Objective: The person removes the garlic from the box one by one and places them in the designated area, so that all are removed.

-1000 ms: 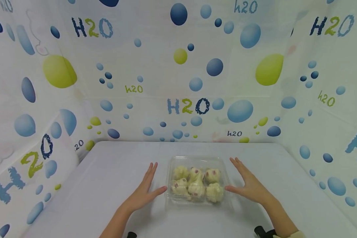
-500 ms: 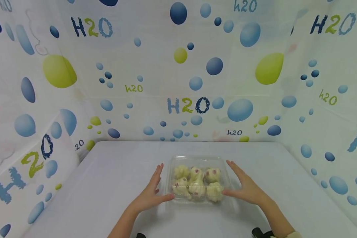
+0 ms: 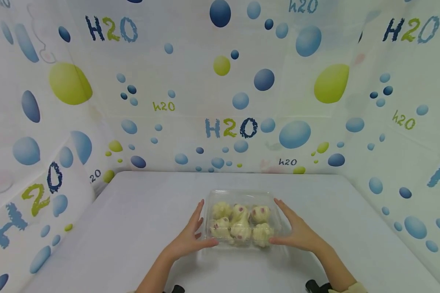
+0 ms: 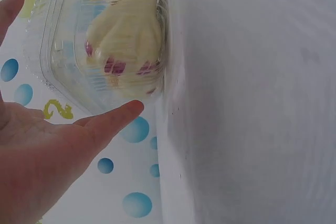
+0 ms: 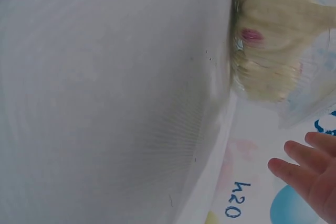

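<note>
A clear plastic clamshell box [image 3: 242, 196] sits on the table, holding several pale garlic bulbs [image 3: 240, 226] with purple patches. On its left side is my left hand [image 3: 188, 240], fingers extended, the thumb at the front left corner. My right hand [image 3: 300, 235] flanks the other side with straight fingers, its thumb overlapping the front right corner. Neither hand is curled round the box, and I cannot tell whether they touch it. The left wrist view shows one garlic bulb [image 4: 128, 30] through the plastic, just above the thumb tip. Only fingers of the right hand [image 5: 315, 174] show in the right wrist view.
A white-covered table [image 3: 143, 211] extends around the box. Behind it and at both sides hangs a pale sheet [image 3: 190, 73] printed with blue and green drops and H2O lettering. Black wrist straps [image 3: 317, 286] show at the lower edge.
Both hands have moved inward, closer to the box's sides, and their thumbs have come to its front corners. The box stays in place; the head view has shifted slightly.
</note>
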A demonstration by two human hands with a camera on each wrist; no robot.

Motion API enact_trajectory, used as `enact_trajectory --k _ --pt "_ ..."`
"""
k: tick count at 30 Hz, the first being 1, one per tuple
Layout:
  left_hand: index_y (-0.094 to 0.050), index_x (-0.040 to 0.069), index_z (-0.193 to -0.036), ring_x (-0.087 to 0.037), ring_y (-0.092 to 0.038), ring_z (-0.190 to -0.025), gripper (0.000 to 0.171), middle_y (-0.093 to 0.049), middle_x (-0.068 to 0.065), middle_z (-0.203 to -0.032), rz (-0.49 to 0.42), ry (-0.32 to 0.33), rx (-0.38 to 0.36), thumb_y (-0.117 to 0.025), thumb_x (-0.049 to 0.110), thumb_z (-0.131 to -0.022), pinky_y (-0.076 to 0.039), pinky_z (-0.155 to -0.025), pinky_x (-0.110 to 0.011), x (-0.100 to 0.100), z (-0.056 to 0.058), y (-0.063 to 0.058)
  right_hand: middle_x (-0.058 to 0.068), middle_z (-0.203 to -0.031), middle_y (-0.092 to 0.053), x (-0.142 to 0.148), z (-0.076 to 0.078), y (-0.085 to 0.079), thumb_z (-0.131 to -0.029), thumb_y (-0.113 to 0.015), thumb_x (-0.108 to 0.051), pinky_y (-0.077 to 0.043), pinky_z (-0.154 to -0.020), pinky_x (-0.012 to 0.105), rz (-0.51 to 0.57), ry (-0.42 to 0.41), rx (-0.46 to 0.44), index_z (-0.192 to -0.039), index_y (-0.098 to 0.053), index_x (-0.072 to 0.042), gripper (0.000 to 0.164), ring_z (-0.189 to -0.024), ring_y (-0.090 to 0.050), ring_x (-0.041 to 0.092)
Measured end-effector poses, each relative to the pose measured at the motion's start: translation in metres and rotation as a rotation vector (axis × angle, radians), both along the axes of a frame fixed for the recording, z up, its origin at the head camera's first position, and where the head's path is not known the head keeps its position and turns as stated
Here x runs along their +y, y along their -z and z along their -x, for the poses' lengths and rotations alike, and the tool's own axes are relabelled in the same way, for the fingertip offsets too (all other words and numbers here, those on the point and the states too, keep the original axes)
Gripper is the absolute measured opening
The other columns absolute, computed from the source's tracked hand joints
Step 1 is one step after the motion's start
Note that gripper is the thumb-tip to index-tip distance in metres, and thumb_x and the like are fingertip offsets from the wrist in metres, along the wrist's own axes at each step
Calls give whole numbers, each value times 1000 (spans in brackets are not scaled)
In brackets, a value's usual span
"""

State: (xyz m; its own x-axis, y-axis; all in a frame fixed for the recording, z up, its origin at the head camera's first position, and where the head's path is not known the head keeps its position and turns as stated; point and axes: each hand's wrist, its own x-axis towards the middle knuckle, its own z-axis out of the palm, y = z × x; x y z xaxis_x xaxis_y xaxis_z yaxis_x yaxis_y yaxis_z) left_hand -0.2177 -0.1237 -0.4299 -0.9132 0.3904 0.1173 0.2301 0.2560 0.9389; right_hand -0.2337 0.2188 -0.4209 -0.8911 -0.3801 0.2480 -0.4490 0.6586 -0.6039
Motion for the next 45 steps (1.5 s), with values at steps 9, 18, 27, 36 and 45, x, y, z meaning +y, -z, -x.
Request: enact_trajectory --k 9,18,27,36,45 --pt "6 22 -147 -48 -6 -133 114 13 -11 -152 -3 -4 -6 -79 19 -72 -27 -95 -64 7 2 -1 17 -149 -19 -3 2 -1 -61 -80 -49 -28 -95 63 -13 -7 3 -148 -15 -16 113 -131 -24 41" --pt "7 18 -147 -50 -6 -132 114 16 -16 -150 9 12 10 -79 18 -72 -30 -94 -62 12 1 2 17 -149 -20 0 3 3 -60 -80 -50 -32 -93 63 0 -26 -33 -148 -12 -16 116 -126 -35 40" --pt "7 18 -147 -48 -5 -132 115 15 -18 -150 37 -5 9 -79 18 -71 -26 -99 -59 14 3 4 17 -147 -24 -2 3 2 -59 -81 -49 -32 -93 62 -6 -27 -59 -148 -11 -18 118 -126 -36 39" --pt "5 18 -147 -45 0 -134 114 15 -19 -149 41 -12 40 -79 19 -72 -27 -100 -57 17 3 7 18 -146 -26 -2 3 0 -61 -81 -48 -35 -92 61 -21 -35 -55 -148 -11 -18 116 -124 -38 40" --pt "4 16 -148 -47 -7 -133 110 16 -21 -149 52 7 75 -77 17 -74 -33 -97 -53 18 2 4 19 -142 -33 -3 2 -1 -63 -79 -49 -35 -92 60 -76 -12 -4 -147 -18 -14 109 -122 -41 40"
